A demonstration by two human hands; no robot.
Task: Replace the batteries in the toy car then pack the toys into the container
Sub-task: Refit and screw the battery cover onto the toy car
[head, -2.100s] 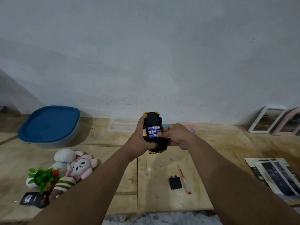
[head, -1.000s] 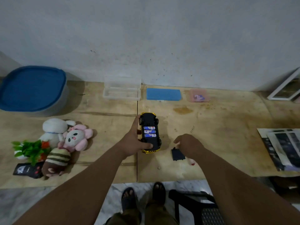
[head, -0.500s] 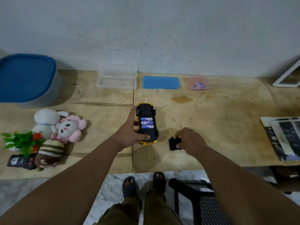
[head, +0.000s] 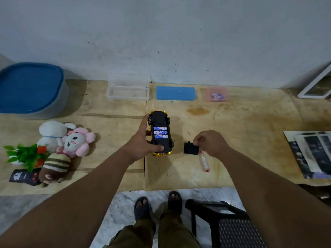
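Note:
A yellow and black toy car (head: 160,120) is turned belly up over the middle of the wooden table (head: 250,126), its open bay showing three blue batteries (head: 160,132). My left hand (head: 143,142) grips the car by its left side, thumb across the rear underside. To the right, my right hand (head: 211,143) pinches the black battery cover (head: 191,148) by its right edge, just off the tabletop. A screwdriver (head: 203,161) with a clear handle lies below that hand. The blue-lidded container (head: 30,88) stands at the back left.
Plush toys (head: 71,142), a small fake plant (head: 23,155) and a black remote (head: 23,177) lie at the left. A clear open case (head: 128,88), a blue lid (head: 175,93) and a pink box (head: 217,94) line the wall. Photo prints (head: 311,153) lie right; a black stool (head: 225,222) stands below.
The car came down from in front of me to the table. My right hand left the car, reached to the black battery cover and has picked it up by its edge.

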